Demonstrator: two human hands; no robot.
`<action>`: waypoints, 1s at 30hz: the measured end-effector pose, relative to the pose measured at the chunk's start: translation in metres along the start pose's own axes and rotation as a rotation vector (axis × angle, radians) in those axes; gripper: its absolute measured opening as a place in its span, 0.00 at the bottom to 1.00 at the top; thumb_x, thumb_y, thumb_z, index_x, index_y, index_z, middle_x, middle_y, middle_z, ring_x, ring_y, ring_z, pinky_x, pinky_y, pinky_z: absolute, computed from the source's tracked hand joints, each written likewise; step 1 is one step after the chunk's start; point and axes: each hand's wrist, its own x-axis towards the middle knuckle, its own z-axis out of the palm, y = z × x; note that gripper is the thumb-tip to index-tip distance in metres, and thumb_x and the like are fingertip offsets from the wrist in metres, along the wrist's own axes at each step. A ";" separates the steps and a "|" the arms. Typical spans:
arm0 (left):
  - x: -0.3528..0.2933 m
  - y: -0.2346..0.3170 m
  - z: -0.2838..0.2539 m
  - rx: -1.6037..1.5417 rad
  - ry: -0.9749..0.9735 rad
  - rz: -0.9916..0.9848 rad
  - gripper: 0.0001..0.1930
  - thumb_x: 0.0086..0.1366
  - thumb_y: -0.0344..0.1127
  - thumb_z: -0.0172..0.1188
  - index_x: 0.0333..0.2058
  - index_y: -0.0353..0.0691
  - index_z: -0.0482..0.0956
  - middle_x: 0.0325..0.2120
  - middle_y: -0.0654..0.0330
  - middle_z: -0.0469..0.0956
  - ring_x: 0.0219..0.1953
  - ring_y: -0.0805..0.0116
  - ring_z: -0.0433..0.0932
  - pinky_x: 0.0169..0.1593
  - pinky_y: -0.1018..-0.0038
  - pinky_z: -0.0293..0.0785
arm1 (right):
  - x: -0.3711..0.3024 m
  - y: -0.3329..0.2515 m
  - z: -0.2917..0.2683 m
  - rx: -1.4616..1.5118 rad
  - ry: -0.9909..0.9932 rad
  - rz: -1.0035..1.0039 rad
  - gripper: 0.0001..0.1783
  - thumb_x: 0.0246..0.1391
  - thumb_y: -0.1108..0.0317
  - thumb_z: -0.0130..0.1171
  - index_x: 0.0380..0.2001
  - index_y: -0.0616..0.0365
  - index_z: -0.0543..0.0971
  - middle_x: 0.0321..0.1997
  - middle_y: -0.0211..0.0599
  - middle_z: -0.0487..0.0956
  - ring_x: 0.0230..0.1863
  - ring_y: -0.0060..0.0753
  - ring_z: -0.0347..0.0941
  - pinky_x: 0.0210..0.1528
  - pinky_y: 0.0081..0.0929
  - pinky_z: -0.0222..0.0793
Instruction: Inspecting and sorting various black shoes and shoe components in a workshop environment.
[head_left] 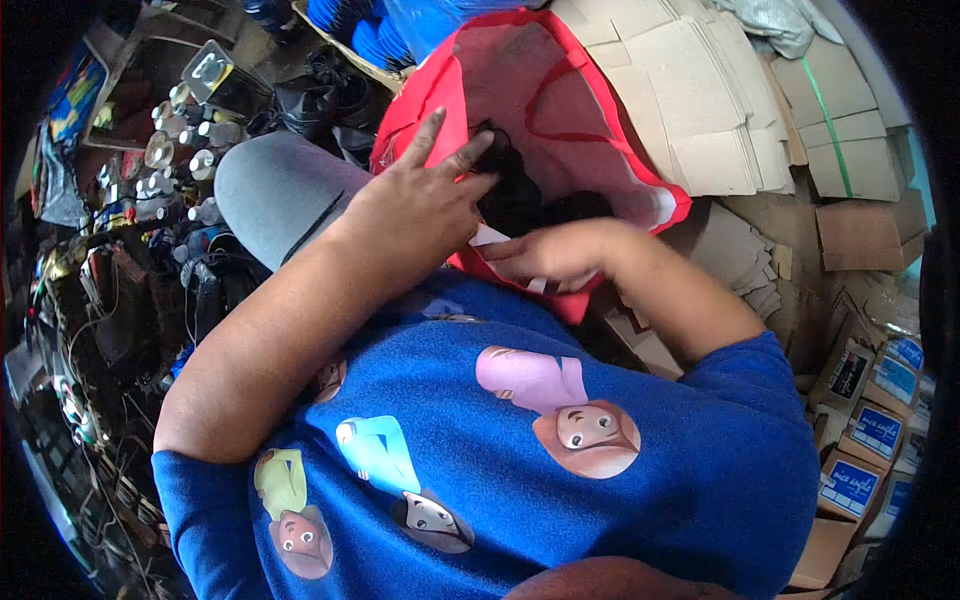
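A large red bag (418, 128) with a pale lining lies open in front of me, its mouth turned toward my hands. Dark black items (515, 190), soft-looking and bunched, fill part of it; their kind is not clear. Over the bag's left side, my left hand (425, 195) has its fingers spread apart, the tips near the black items. My right hand (560, 255) reaches in at the near rim, slightly blurred. Its fingertips are partly hidden, and a small white piece (488, 236) shows beside them. Whether it grips anything cannot be made out.
Flattened cardboard (690, 90) is stacked beyond the bag to the right, with a strapped bundle (835, 130) farther over. Small labelled boxes (868, 435) stand at lower right. Bottles (185, 150) and tangled cables crowd the left, beside my grey-clad knee (275, 185). Blue items sit behind the bag.
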 end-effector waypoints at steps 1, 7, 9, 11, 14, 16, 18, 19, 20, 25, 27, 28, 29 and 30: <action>0.002 0.000 0.008 0.028 -0.138 0.013 0.10 0.52 0.36 0.51 0.33 0.47 0.77 0.42 0.60 0.72 0.57 0.57 0.62 0.62 0.47 0.47 | 0.018 0.007 -0.015 -0.186 -0.036 -0.174 0.28 0.58 0.52 0.40 0.61 0.49 0.60 0.50 0.30 0.72 0.41 0.23 0.68 0.43 0.27 0.66; -0.010 0.004 0.017 0.020 -0.137 -0.006 0.08 0.50 0.38 0.50 0.21 0.46 0.77 0.25 0.62 0.72 0.50 0.59 0.67 0.61 0.44 0.47 | 0.120 0.090 -0.140 -0.216 0.256 0.343 0.34 0.52 0.43 0.48 0.57 0.53 0.63 0.55 0.45 0.68 0.48 0.49 0.69 0.44 0.48 0.68; -0.012 0.002 0.016 -0.001 -0.112 -0.048 0.06 0.48 0.38 0.51 0.21 0.46 0.74 0.25 0.63 0.70 0.52 0.60 0.66 0.61 0.45 0.48 | 0.170 0.104 -0.141 -0.375 0.562 0.220 0.34 0.51 0.44 0.50 0.56 0.54 0.63 0.54 0.46 0.69 0.48 0.48 0.69 0.45 0.46 0.68; -0.013 -0.001 0.016 -0.024 -0.088 -0.091 0.04 0.46 0.38 0.51 0.20 0.47 0.72 0.24 0.64 0.68 0.53 0.61 0.66 0.61 0.46 0.49 | 0.214 0.110 -0.118 -0.317 0.753 0.145 0.34 0.50 0.45 0.51 0.55 0.54 0.64 0.53 0.46 0.70 0.49 0.47 0.69 0.46 0.43 0.68; -0.014 -0.005 0.018 -0.037 -0.104 -0.089 0.07 0.49 0.39 0.51 0.23 0.46 0.75 0.25 0.63 0.71 0.50 0.60 0.67 0.60 0.46 0.51 | 0.251 0.117 -0.065 -0.124 0.941 0.106 0.34 0.47 0.47 0.54 0.53 0.55 0.65 0.51 0.47 0.71 0.50 0.45 0.69 0.47 0.39 0.67; -0.013 -0.007 0.021 -0.062 -0.085 -0.059 0.07 0.49 0.39 0.51 0.22 0.46 0.75 0.24 0.64 0.71 0.49 0.60 0.67 0.59 0.49 0.55 | 0.250 0.127 -0.038 -0.032 0.962 0.066 0.33 0.46 0.48 0.56 0.52 0.56 0.65 0.50 0.48 0.72 0.50 0.44 0.69 0.48 0.36 0.67; -0.008 -0.006 0.026 -0.096 -0.058 -0.063 0.06 0.47 0.39 0.51 0.21 0.46 0.73 0.24 0.64 0.69 0.49 0.61 0.68 0.59 0.50 0.56 | 0.235 0.143 -0.023 0.043 0.866 0.018 0.36 0.43 0.47 0.57 0.53 0.55 0.65 0.49 0.49 0.73 0.51 0.45 0.69 0.50 0.35 0.65; -0.005 -0.006 0.028 -0.114 -0.057 -0.059 0.05 0.45 0.38 0.52 0.19 0.46 0.70 0.24 0.64 0.67 0.50 0.62 0.68 0.58 0.51 0.56 | 0.226 0.151 -0.019 0.080 0.797 -0.004 0.38 0.42 0.45 0.58 0.54 0.54 0.65 0.49 0.49 0.73 0.51 0.46 0.69 0.52 0.35 0.64; -0.002 -0.005 0.029 -0.135 -0.039 -0.055 0.05 0.45 0.38 0.52 0.19 0.46 0.70 0.24 0.64 0.67 0.50 0.62 0.68 0.58 0.51 0.56 | 0.216 0.159 -0.017 0.149 0.666 -0.046 0.42 0.38 0.42 0.59 0.56 0.51 0.64 0.47 0.50 0.74 0.52 0.48 0.68 0.55 0.36 0.62; 0.010 -0.004 0.031 -0.105 -0.069 -0.004 0.05 0.45 0.38 0.52 0.19 0.45 0.70 0.24 0.63 0.67 0.48 0.62 0.69 0.57 0.54 0.60 | 0.186 0.175 -0.023 0.221 0.579 -0.074 0.32 0.45 0.43 0.53 0.48 0.53 0.73 0.49 0.48 0.73 0.50 0.50 0.69 0.54 0.36 0.62; 0.011 -0.004 0.030 -0.097 -0.076 -0.001 0.05 0.45 0.38 0.52 0.19 0.45 0.70 0.24 0.63 0.67 0.47 0.62 0.69 0.57 0.54 0.60 | 0.177 0.178 -0.035 0.111 0.734 -0.028 0.24 0.50 0.47 0.49 0.39 0.54 0.79 0.48 0.46 0.74 0.50 0.50 0.69 0.53 0.38 0.63; 0.011 -0.004 0.028 -0.101 -0.077 0.013 0.05 0.46 0.38 0.52 0.19 0.44 0.72 0.23 0.63 0.69 0.45 0.62 0.70 0.56 0.55 0.61 | 0.171 0.181 -0.044 -0.152 0.855 0.094 0.24 0.47 0.48 0.54 0.42 0.54 0.77 0.47 0.46 0.74 0.51 0.47 0.68 0.53 0.39 0.62; 0.010 -0.004 0.028 -0.099 -0.083 0.025 0.06 0.47 0.38 0.52 0.20 0.43 0.74 0.23 0.63 0.71 0.43 0.62 0.71 0.55 0.56 0.63 | 0.164 0.185 -0.055 -0.458 0.992 0.222 0.26 0.45 0.50 0.58 0.44 0.55 0.75 0.46 0.46 0.74 0.51 0.43 0.68 0.54 0.39 0.61; 0.010 -0.004 0.027 -0.108 -0.084 0.026 0.06 0.47 0.38 0.52 0.20 0.43 0.74 0.23 0.63 0.71 0.43 0.62 0.71 0.55 0.56 0.63 | 0.157 0.189 -0.062 -0.564 1.131 0.288 0.29 0.43 0.50 0.59 0.47 0.53 0.73 0.49 0.46 0.71 0.54 0.47 0.63 0.55 0.45 0.58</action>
